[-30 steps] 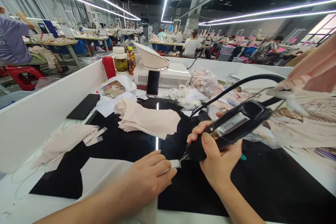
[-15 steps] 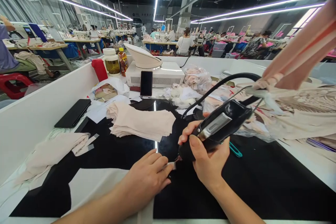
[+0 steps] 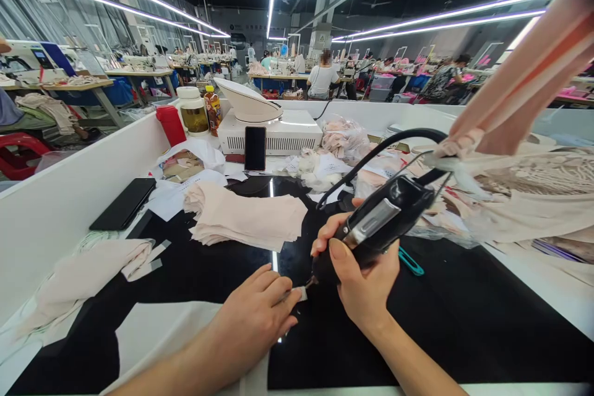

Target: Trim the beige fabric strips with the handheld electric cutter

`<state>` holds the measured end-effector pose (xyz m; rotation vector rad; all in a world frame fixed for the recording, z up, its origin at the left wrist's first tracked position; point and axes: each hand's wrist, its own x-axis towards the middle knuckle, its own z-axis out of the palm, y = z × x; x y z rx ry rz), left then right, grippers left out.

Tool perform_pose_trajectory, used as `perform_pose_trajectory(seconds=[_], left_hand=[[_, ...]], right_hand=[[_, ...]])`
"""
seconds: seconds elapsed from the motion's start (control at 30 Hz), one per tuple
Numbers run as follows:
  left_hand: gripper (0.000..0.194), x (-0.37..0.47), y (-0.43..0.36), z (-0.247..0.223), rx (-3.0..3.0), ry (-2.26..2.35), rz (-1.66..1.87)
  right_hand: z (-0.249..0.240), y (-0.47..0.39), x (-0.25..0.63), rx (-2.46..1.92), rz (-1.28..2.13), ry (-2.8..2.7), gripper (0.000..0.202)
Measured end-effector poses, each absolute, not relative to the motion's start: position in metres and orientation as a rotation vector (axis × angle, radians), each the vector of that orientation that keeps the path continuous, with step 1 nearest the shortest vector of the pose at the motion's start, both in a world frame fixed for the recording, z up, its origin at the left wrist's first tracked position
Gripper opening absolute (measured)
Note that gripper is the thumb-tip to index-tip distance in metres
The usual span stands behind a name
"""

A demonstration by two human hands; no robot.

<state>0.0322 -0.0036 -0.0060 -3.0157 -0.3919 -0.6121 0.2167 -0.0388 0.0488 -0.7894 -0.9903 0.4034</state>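
Note:
My left hand (image 3: 260,312) rests low over the black work mat (image 3: 445,322), its fingers closed on a small pale strip (image 3: 303,293) that pokes out past the fingertips. Wrapped round a black corded handheld power tool (image 3: 371,229) is my right hand (image 3: 364,272). The tool slants down to the left, and its thin metal tip ends right beside the strip; I cannot tell whether they touch. A knotted pink cloth band (image 3: 510,99) hangs by the tool's rear end. White fabric (image 3: 158,334) lies under my left forearm.
A stack of pale pink fabric pieces (image 3: 248,216) lies ahead on the mat. Behind it stand a phone (image 3: 255,148) and a white vented box (image 3: 292,130). A teal thread snipper-like object (image 3: 411,261) is right of my right hand. Bagged scraps (image 3: 346,136) and low white walls (image 3: 69,198) border the area.
The whole view has shifted slightly, so things sit a little further left. Both hands keep their grips, and the tool stays by the strip.

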Motion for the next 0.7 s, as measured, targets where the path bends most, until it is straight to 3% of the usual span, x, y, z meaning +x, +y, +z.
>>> perform_pose_trajectory(seconds=[0.27, 0.7], left_hand=[[0.037, 0.0324, -0.0023, -0.0053, -3.012, -0.37, -0.639], [0.033, 0.0315, -0.002, -0.0064, -3.004, -0.371, -0.592]], right_hand=[[0.052, -0.0372, 0.2158, -0.773, 0.387, -0.984, 0.031], [0.051, -0.0385, 0.2149, -0.775, 0.394, -0.962, 0.031]])
